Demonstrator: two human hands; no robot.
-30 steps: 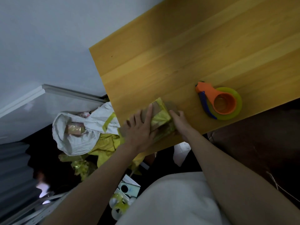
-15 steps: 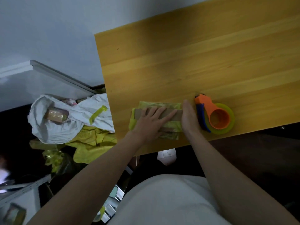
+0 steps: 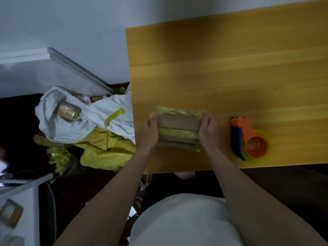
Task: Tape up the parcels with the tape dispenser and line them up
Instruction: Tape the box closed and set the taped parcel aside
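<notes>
Both forearms bare, reaching fwd from lower frame and converging slightly toward the hands. Left hand [image 3: 148, 133]: palm turned inward, fingers curled round the left end of the parcel [image 3: 178, 121], thumb tip on its upper edge. Right hand [image 3: 209, 131]: mirror pose, palm inward, fingers wrapped on the right end, thumb up top. Wrists approx. level, roughly straight w/ forearms; hands well apart, parcel clamped between them

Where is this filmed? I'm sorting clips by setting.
Probably a small home or back-room packing spot: a wooden table with a tape dispenser, a taped parcel held in both hands, and a white sack of parcels beside it.
</notes>
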